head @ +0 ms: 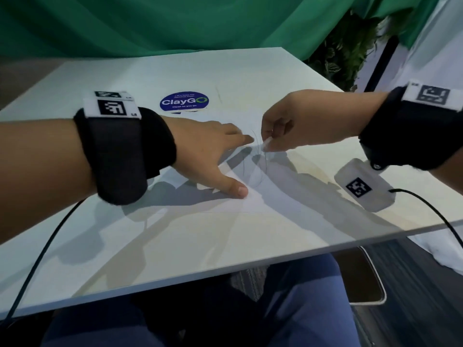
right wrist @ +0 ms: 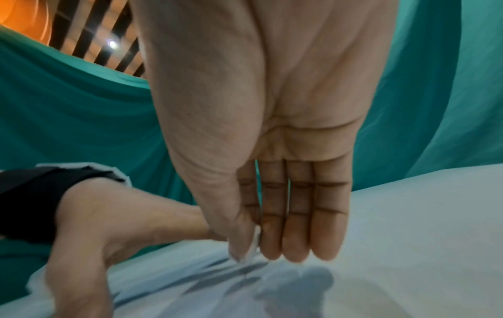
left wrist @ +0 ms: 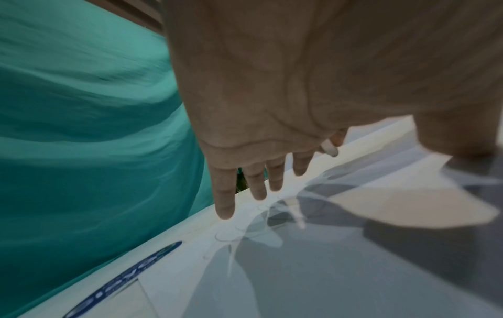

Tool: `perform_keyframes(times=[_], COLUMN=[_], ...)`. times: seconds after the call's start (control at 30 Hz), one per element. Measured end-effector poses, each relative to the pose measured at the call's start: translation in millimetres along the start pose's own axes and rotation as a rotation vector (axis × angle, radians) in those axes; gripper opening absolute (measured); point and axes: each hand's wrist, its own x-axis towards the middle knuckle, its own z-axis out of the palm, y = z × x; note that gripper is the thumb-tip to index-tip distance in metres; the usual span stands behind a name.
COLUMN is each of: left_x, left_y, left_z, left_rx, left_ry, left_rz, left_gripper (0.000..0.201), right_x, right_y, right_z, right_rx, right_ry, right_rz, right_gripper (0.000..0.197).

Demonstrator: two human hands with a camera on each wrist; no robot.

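Note:
My left hand (head: pixel 220 151) lies flat on the white table (head: pixel 175 236) with fingers straight and spread, thumb out to the near side. It seems to press on a thin clear sheet (head: pixel 253 204) whose faint edges barely show. My right hand (head: pixel 266 144) hovers just past the left fingertips, thumb and forefinger pinched together on what looks like a lifted edge of that sheet, drawn as fine dark curved lines. The left wrist view shows the left fingers (left wrist: pixel 258 185) straight over the table. The right wrist view shows the right hand (right wrist: pixel 253 247) pinching beside the left hand (right wrist: pixel 108 226).
A round blue ClayGO sticker (head: pixel 184 101) sits on the table behind the hands. A white tagged camera box (head: pixel 364 190) with a black cable hangs under my right wrist. Green cloth (head: pixel 175 23) hangs behind the table, and plants (head: pixel 345 53) stand at the back right.

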Motion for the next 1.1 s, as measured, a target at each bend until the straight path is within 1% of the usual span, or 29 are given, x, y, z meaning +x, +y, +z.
perform_keyframes(times=[0.07, 0.17, 0.27, 0.33, 0.4, 0.47, 0.5, 0.53, 0.63, 0.67, 0.7, 0.8, 0.83, 0.87, 0.93, 1.0, 1.03, 1.1], left_x=[6.6, 14.4, 20.3, 23.1, 24.3, 23.9, 24.0, 24.8, 25.3, 24.3, 23.5, 20.5, 20.5, 21.5, 24.1, 24.4, 23.9, 20.7], left_y=[0.1, -3.3, -6.9, -6.8, -6.7, -5.8, -5.6, -5.9, -6.9, -6.8, -6.7, -4.1, -4.2, -4.6, -4.8, -4.3, -4.6, -3.4], left_z=[-1.2, 3.0, 7.1, 7.9, 9.3, 9.2, 8.6, 8.2, 7.2, 6.6, 6.8, 6.3, 6.3, 6.8, 6.8, 7.0, 7.1, 6.2], left_rx=[-0.050, -0.152, -0.185, -0.205, -0.240, -0.254, -0.255, -0.247, -0.192, -0.191, -0.202, -0.259, -0.264, -0.259, -0.215, -0.192, -0.202, -0.255], left_ry=[-0.038, -0.087, -0.094, -0.084, -0.081, -0.083, -0.085, -0.091, -0.110, -0.114, -0.112, -0.092, -0.089, -0.092, -0.101, -0.108, -0.108, -0.101], left_rz=[0.021, 0.051, 0.029, 0.055, 0.080, 0.082, 0.086, 0.086, 0.051, 0.037, 0.033, 0.065, 0.064, 0.061, 0.049, 0.027, 0.028, 0.052], left_gripper=[0.116, 0.119, 0.123, 0.123, 0.114, 0.101, 0.099, 0.104, 0.129, 0.132, 0.130, 0.109, 0.106, 0.109, 0.126, 0.133, 0.131, 0.117], right_x=[2.3, 11.6, 17.5, 15.6, 7.8, 0.0, -0.5, 2.0, 12.2, 13.5, 12.8, 2.0, 1.0, 3.8, 12.3, 15.8, 14.6, 6.4], right_y=[-2.8, -3.8, -5.7, -12.1, -23.4, -34.6, -35.6, -32.9, -21.1, -20.7, -23.1, -38.0, -39.0, -35.5, -24.0, -17.9, -19.8, -30.6], right_z=[8.0, 15.9, 14.8, 16.6, 21.3, 23.7, 22.3, 19.3, 9.5, 9.7, 11.8, 21.4, 20.8, 18.2, 10.4, 8.6, 11.2, 18.3], right_rx=[-0.010, 0.010, -0.022, -0.078, -0.082, -0.056, -0.038, -0.025, -0.071, -0.097, -0.109, -0.081, -0.063, -0.056, -0.079, -0.108, -0.115, -0.108], right_ry=[-0.021, 0.008, 0.038, 0.043, -0.007, -0.093, -0.121, -0.119, -0.038, -0.023, -0.026, -0.097, -0.119, -0.116, -0.056, -0.007, -0.011, -0.067], right_rz=[-0.001, 0.020, 0.038, 0.004, -0.040, -0.062, -0.057, -0.040, 0.044, 0.042, 0.023, -0.041, -0.039, -0.016, 0.059, 0.084, 0.060, -0.001], right_gripper=[0.008, 0.015, 0.018, 0.013, 0.010, 0.011, 0.012, 0.014, 0.016, 0.014, 0.012, 0.011, 0.012, 0.012, 0.013, 0.013, 0.012, 0.010])
